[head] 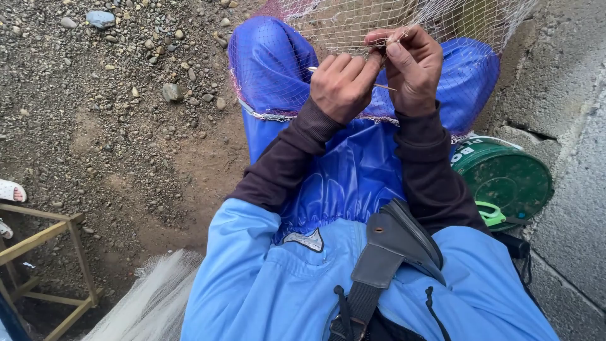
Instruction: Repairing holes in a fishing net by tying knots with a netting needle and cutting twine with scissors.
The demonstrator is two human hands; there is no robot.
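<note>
- Dirt ground with lots of small stones lies on the left side of the head view, and a grey block wall runs down the right side.
- The person sits with blue shiny trousers and a light blue jacket.
- A thin white net hangs in front and drapes over both knees.
- The left hand is closed, with its fingers bent around a thin stick that pokes out to the right.
- The right hand is closed too, and its fingertips pinch a bit of the net up high.
- The two hands touch each other right at the net, above the knees.
- Both arms wear dark brown sleeves.
- A grey strap with a pouch crosses the person's chest.
- A green round lid sits by the right leg, close to the wall.
- More white net lies in a heap on the ground at the bottom left.
- A wooden frame stands next to that heap, at the left edge.
- A white sandal peeks in at the left edge, above the frame.
</note>
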